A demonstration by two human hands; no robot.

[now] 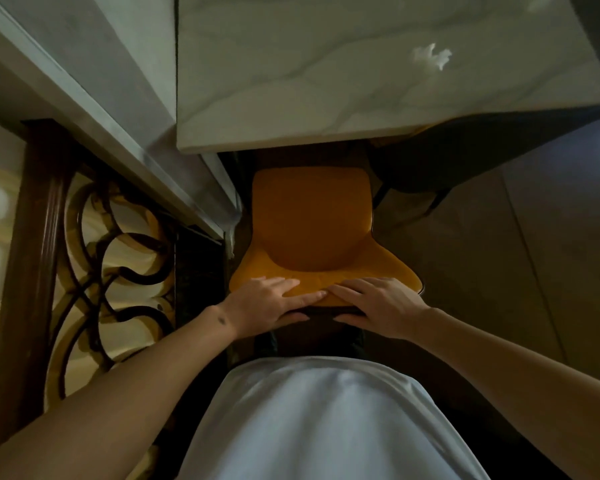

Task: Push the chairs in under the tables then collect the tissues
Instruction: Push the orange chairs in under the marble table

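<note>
L hand point(269, 301) & R hand point(378, 306) grip orange chair point(310, 216) backrest top — thumbs behind, fingers over — tissue point(432, 57) on table point(326, 98).

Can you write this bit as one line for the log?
step: pushing chair in | left hand and right hand: gripping orange padded chair's backrest | crumpled white tissue: on marble table, uncollected
</note>
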